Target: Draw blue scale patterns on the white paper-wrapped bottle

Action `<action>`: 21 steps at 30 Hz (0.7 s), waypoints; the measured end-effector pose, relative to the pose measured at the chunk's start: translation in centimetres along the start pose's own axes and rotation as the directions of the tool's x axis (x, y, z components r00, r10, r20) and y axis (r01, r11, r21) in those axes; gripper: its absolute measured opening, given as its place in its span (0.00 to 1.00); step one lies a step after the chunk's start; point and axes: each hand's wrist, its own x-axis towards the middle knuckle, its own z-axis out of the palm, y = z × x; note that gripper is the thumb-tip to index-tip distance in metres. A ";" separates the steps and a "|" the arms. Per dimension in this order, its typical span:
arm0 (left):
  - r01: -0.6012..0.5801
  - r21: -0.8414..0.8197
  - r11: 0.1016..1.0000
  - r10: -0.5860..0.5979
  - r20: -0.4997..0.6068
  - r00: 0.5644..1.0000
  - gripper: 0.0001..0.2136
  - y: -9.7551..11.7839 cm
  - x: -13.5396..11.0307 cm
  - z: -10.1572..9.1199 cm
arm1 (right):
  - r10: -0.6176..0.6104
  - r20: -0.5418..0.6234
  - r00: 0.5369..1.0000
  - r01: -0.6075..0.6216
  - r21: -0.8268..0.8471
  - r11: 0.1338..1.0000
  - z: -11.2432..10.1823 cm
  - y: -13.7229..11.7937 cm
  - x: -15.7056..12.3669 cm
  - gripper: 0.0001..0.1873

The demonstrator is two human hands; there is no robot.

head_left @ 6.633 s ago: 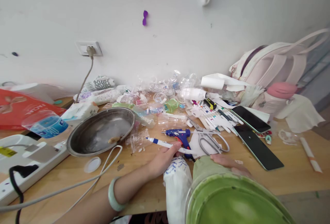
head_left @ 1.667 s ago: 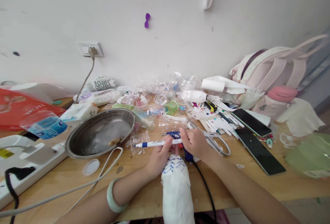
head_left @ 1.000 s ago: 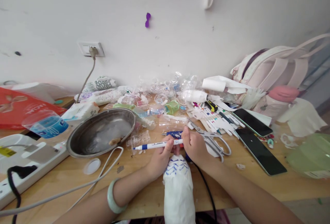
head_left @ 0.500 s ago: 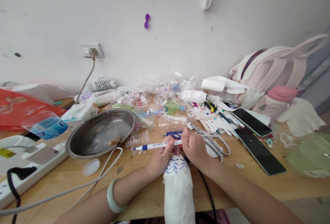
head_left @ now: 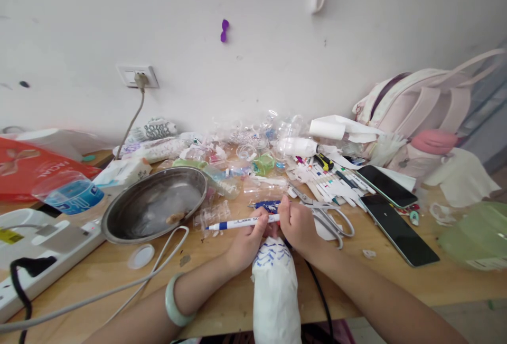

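A white marker with a blue tip and band (head_left: 237, 223) lies crosswise in front of me, its tip pointing left. My left hand (head_left: 249, 242) is closed, thumb and fingers pinching the marker's barrel. The marker's rear end runs into the curled fingers of my right hand (head_left: 300, 228), which is closed beside the left; its inner fingers are hidden. Below both hands a white-wrapped bottle-like form (head_left: 276, 296) points toward me, with blue wavy lines drawn around its far end. That far end lies between my hands, partly covered by them.
On the left are a metal basin (head_left: 154, 204), a power strip (head_left: 83, 246) and a loose grey cable (head_left: 158, 266). Scissors (head_left: 336, 222), several markers (head_left: 325, 180) and two phones (head_left: 400, 230) lie to the right. Clear plastic bottles (head_left: 265, 188) crowd the back; a pink backpack (head_left: 415, 101) stands back right.
The wrapped form has shifted very slightly to the right. Both hands and the marker keep nearly the same position.
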 end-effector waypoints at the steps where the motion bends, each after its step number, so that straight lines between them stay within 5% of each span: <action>1: 0.006 0.010 1.000 -0.006 -0.003 1.000 0.20 0.0 0.0 -0.1 | 0.009 0.013 1.000 -0.010 0.029 1.000 0.0 0.0 0.0 0.36; 7: 0.015 0.040 0.999 -0.016 0.012 1.000 0.21 0.2 0.2 -0.6 | 0.036 0.185 0.982 -0.092 0.307 0.947 -0.8 0.3 0.7 0.32; 12: 0.067 0.019 0.998 -0.068 0.023 0.997 0.21 1.1 0.2 -0.3 | -0.040 0.380 0.924 -0.214 0.600 0.771 -1.7 1.6 2.3 0.27; 14: 0.081 0.030 0.996 -0.082 0.038 0.996 0.21 1.3 0.2 -0.1 | -0.057 0.366 0.929 -0.205 0.636 0.744 -1.9 2.1 2.7 0.21; 17: 0.139 0.039 0.990 -0.141 0.045 0.989 0.23 1.7 0.2 0.2 | -0.118 0.237 0.964 -0.030 0.541 0.841 -2.2 2.7 2.9 0.12; 21: 0.205 0.009 0.979 -0.205 0.084 0.975 0.24 2.0 0.3 0.4 | -0.175 0.031 0.984 0.149 0.394 0.907 -2.6 3.6 3.1 0.11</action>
